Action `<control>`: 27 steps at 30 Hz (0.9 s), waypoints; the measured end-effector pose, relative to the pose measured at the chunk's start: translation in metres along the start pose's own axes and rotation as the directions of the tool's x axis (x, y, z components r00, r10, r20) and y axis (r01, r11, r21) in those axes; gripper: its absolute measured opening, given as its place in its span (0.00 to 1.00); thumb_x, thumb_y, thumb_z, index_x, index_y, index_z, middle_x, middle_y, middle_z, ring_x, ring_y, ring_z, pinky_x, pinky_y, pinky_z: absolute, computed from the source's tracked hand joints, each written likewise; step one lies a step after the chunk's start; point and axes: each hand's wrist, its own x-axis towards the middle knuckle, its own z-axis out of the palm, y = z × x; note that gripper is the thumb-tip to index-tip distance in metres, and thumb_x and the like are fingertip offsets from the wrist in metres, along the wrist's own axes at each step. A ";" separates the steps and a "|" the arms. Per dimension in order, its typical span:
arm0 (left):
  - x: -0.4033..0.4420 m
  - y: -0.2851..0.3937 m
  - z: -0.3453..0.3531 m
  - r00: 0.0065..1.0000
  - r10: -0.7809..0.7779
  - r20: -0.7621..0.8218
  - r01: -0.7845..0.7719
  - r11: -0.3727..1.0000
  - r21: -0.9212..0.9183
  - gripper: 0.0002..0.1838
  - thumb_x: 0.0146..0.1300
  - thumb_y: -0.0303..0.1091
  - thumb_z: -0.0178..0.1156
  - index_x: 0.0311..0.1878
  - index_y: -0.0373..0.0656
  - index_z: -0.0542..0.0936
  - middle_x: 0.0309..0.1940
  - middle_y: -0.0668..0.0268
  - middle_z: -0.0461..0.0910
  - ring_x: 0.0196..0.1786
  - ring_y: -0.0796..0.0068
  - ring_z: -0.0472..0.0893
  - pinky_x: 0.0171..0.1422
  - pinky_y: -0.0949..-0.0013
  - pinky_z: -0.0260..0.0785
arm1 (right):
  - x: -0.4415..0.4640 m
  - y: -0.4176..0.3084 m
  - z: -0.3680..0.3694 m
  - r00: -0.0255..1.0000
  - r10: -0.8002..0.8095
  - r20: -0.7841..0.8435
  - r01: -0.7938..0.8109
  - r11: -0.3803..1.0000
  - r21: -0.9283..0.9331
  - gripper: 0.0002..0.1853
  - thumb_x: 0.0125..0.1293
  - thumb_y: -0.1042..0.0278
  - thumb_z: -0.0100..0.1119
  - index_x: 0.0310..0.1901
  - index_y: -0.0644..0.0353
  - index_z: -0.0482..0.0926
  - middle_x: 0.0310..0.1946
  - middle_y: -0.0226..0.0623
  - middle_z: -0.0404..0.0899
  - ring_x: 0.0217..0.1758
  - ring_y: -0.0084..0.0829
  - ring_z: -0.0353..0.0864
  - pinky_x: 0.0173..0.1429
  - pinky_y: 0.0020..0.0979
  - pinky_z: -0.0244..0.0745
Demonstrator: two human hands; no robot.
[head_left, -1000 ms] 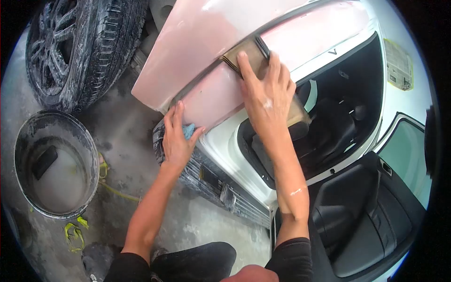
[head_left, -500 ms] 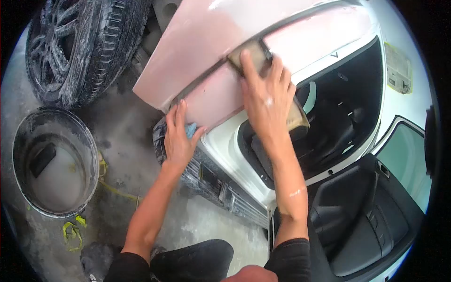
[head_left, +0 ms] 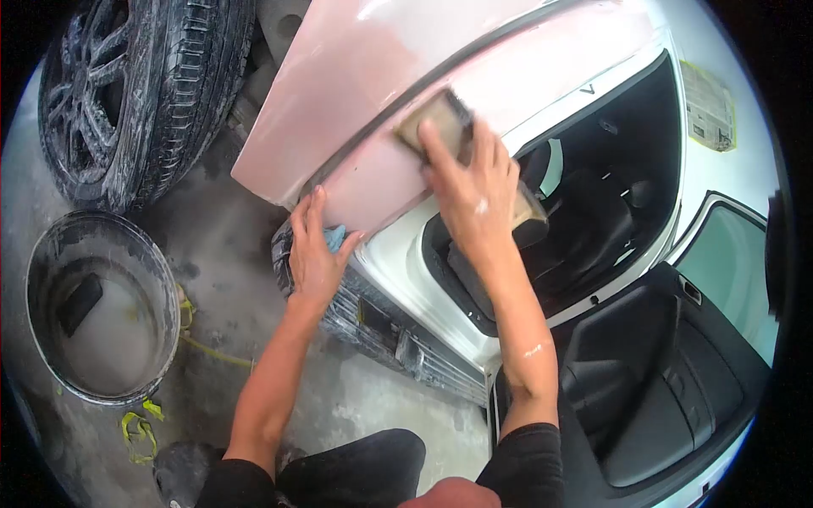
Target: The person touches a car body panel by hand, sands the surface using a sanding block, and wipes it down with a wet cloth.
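My right hand (head_left: 478,190) grips a sanding block (head_left: 436,123) wrapped in tan sandpaper, with its thumb stretched along the near face. A loose end of the sandpaper (head_left: 529,207) sticks out past the fingers on the right. The block lies over the pinkish primed car panel (head_left: 373,182), below the dark gap along the upper panel. At the panel's lower left end, my left hand (head_left: 318,258) rests with fingertips on the edge. A light-blue piece (head_left: 335,238), perhaps a cloth or sponge, shows between its thumb and fingers; the palm hides the rest.
A bucket (head_left: 102,394) of cloudy water with a dark block (head_left: 82,303) in it stands at left, below a dusty wheel (head_left: 148,102). Yellow tape scraps (head_left: 138,436) lie on the floor. The car door (head_left: 652,381) hangs open at right, beside the window opening (head_left: 584,203).
My right hand has moved the sanding block slightly left and down over the panel, off the dark gap. My left hand stays at the panel's end. The view has shifted a little.
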 end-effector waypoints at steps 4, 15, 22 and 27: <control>-0.002 -0.001 0.003 1.000 0.005 -0.007 -0.005 0.999 -0.034 0.55 0.60 0.37 0.85 0.87 0.44 0.63 0.75 0.44 0.69 0.75 0.40 0.76 0.74 0.46 0.76 | 0.002 0.014 0.002 0.999 -0.050 0.017 0.050 0.999 0.002 0.41 0.59 0.65 0.80 0.76 0.30 0.78 0.76 0.57 0.68 0.70 0.58 0.75 0.65 0.56 0.73; -0.001 -0.003 0.000 0.997 0.068 -0.030 -0.068 0.998 -0.005 0.54 0.60 0.35 0.84 0.87 0.43 0.63 0.74 0.45 0.70 0.74 0.39 0.76 0.74 0.45 0.76 | -0.003 0.017 0.001 0.999 0.028 -0.019 -0.028 0.999 -0.031 0.41 0.60 0.61 0.81 0.77 0.29 0.78 0.74 0.60 0.70 0.69 0.59 0.75 0.64 0.54 0.72; 0.000 -0.002 -0.002 1.000 0.014 0.015 -0.014 0.999 -0.038 0.54 0.61 0.35 0.83 0.87 0.43 0.64 0.74 0.46 0.71 0.74 0.43 0.76 0.76 0.46 0.74 | -0.030 0.011 0.004 1.000 -0.013 -0.021 0.012 0.999 -0.032 0.40 0.60 0.63 0.80 0.76 0.32 0.78 0.74 0.58 0.69 0.66 0.57 0.76 0.63 0.55 0.71; 0.001 -0.008 -0.002 0.998 0.058 -0.005 -0.058 0.997 -0.054 0.53 0.61 0.36 0.83 0.86 0.42 0.65 0.74 0.45 0.72 0.77 0.44 0.73 0.79 0.47 0.71 | -0.030 0.008 0.008 0.996 0.072 -0.054 -0.073 0.997 -0.008 0.39 0.61 0.63 0.80 0.76 0.33 0.79 0.75 0.59 0.68 0.66 0.57 0.75 0.62 0.54 0.72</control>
